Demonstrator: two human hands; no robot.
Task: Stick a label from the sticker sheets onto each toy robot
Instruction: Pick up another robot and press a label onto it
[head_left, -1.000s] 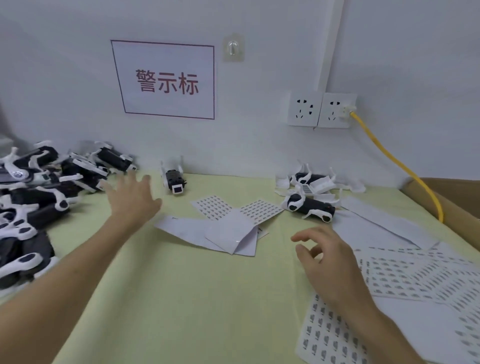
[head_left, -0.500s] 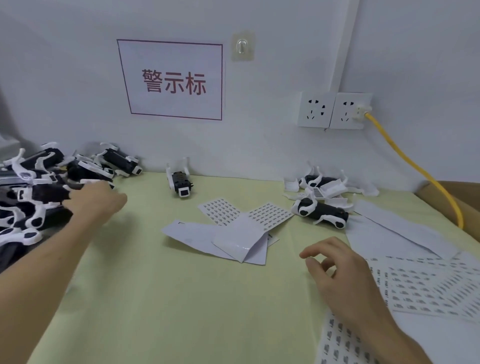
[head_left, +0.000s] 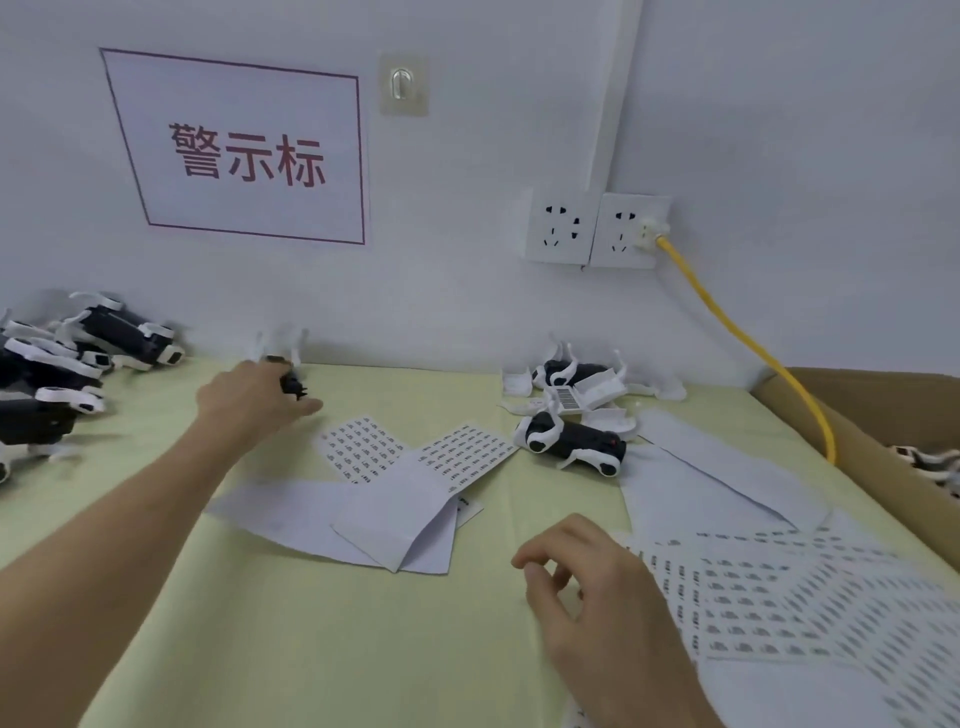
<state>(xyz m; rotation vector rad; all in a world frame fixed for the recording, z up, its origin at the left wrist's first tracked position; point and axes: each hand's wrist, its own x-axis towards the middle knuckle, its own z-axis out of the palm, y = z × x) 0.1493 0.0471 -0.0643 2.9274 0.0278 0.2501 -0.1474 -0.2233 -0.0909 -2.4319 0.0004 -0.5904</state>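
The robot (head_left: 294, 385) is sitting at the far edge of the tabletop (head_left: 311, 649), hard against the wall (head_left: 467, 312). The left hand (head_left: 249, 402) is gripping it, fingers (head_left: 267, 372) curling over the black body, white legs poking up behind in a blur.

It is looking like light, hard plastic: stiff and a bit slick. Those thin legs are looking snappable, so I'd say the body is the place to hold, leaving a flat face free for the label.

The sheets are lying nearer and to the right. Two printed ones (head_left: 363, 447) (head_left: 465, 447) are fanning out mid-tabletop over blank backing paper (head_left: 400, 514). A bigger overlapping spread (head_left: 779, 587) is covering the near right, and I am not managing an exact count there. They are looking thin and floppy, and each tiny label is probably wanting a fingernail under one corner.

The right hand (head_left: 602, 592) is hovering just left of that spread, fingers (head_left: 540, 556) loosely curling and holding nothing that I can see.

Counting robots:
- One is in the left hand.
- Two are lying on the far right among white scraps (head_left: 602, 389), a second robot (head_left: 571, 444) with a third (head_left: 576, 375) behind it.
- One is peeking out of the box (head_left: 841, 405) at the right edge.
- A pile (head_left: 47, 395) is heaping up at the far left, too tangled for a count.
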